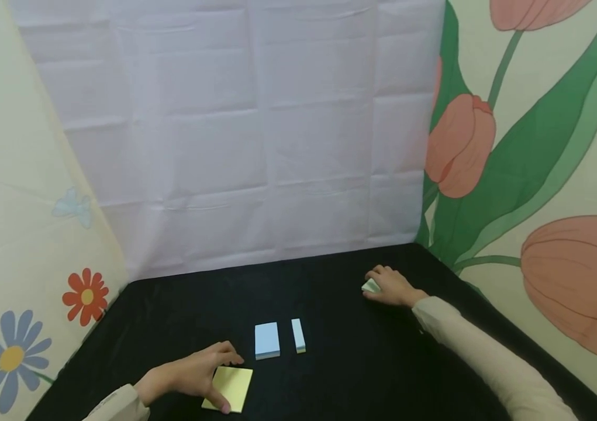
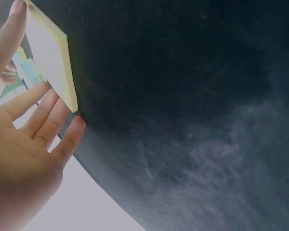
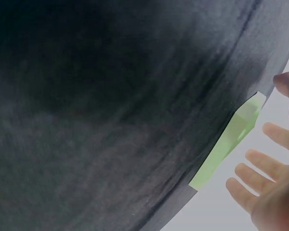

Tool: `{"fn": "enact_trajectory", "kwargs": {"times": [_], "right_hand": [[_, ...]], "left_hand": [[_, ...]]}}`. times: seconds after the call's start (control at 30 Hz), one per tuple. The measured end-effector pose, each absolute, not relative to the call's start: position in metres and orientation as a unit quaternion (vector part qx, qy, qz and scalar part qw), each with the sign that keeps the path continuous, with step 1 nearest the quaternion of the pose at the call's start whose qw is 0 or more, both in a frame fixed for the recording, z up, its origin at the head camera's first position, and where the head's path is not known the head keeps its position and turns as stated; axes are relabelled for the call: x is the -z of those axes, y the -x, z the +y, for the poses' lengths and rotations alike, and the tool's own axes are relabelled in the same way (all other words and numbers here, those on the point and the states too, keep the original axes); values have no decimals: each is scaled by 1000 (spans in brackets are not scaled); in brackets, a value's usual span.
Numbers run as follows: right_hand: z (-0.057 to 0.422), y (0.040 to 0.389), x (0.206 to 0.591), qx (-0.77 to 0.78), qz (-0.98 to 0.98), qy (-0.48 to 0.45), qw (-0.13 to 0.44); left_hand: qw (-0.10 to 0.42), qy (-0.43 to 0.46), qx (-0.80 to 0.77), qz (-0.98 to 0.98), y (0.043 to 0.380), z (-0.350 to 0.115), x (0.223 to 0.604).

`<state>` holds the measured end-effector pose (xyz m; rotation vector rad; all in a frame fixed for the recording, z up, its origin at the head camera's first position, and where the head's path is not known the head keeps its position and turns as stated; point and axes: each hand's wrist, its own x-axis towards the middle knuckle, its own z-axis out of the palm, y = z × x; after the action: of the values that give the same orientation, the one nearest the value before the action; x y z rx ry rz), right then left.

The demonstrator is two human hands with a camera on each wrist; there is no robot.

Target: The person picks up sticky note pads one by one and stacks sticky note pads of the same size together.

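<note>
My left hand (image 1: 200,371) reaches over a yellow sticky note pad (image 1: 235,386) at the near side of the black table. Its thumb lies at the pad's near edge while the other fingers extend past the far edge. The left wrist view shows those fingers (image 2: 74,130) spread and fairly straight beside the pad (image 2: 53,57). Far to the right, my right hand (image 1: 393,286) is around a small pale green sticky note pad (image 1: 371,285). In the right wrist view its fingers (image 3: 262,163) are extended, with a visible gap to the green pad (image 3: 226,144).
Between the hands lie a light blue sticky note pad (image 1: 267,338) and a narrow pale blue pad (image 1: 298,335), side by side. The black cloth-covered table (image 1: 330,386) meets a white sheet (image 1: 261,146) at the back and flower-printed curtains on both sides.
</note>
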<state>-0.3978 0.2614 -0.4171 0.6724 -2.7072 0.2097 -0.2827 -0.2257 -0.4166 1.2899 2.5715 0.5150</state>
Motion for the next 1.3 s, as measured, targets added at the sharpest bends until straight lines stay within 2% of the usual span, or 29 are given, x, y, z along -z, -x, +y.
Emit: {"fn": "enact_trajectory", "kwargs": {"times": [0.4, 0.73, 1.3], "right_hand": [[262, 404, 421, -62, -974, -183, 117], [266, 401, 419, -92, -978, -166, 81], [275, 403, 422, -96, -969, -187, 131]], "left_hand": [[134, -442, -177, 869, 276, -231, 412], [112, -454, -175, 866, 281, -230, 418], [127, -445, -182, 867, 277, -225, 414]]}}
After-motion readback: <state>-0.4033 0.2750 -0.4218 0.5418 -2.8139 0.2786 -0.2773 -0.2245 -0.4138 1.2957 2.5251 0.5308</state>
